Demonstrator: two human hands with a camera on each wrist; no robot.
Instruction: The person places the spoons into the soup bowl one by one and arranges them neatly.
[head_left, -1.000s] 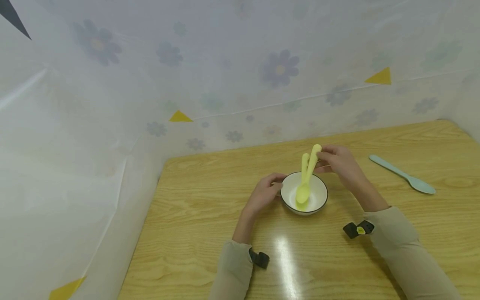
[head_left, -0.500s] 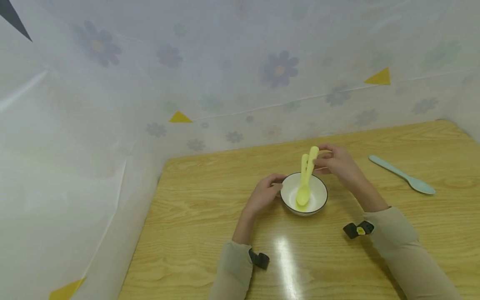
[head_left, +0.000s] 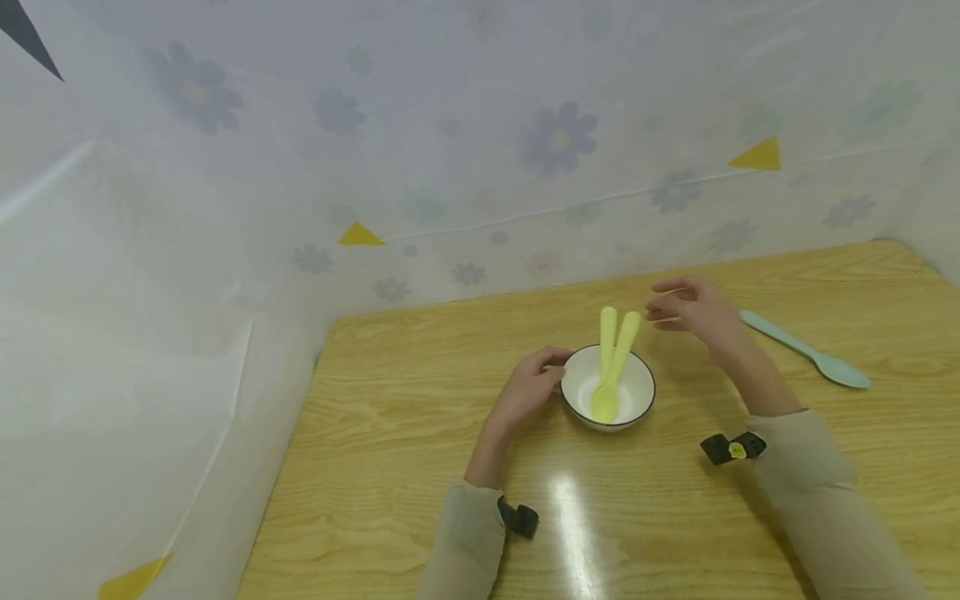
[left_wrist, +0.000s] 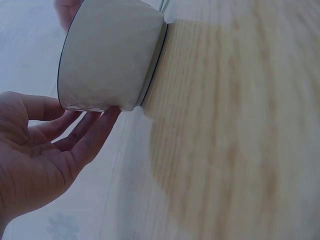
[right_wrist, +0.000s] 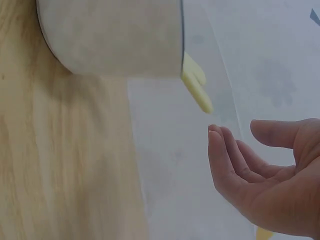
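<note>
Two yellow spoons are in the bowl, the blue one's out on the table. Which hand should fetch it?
Right, probably. The right hand is open, empty and close to the blue spoon. The left hand rests against the bowl, farther away.

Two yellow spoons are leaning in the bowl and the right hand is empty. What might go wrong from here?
1. The yellow spoons lean on the white bowl rim, handles sticking out; a knock from the right hand may tip them out.
2. The left hand only touches the bowl's side with open fingers, so the bowl might slide.
</note>
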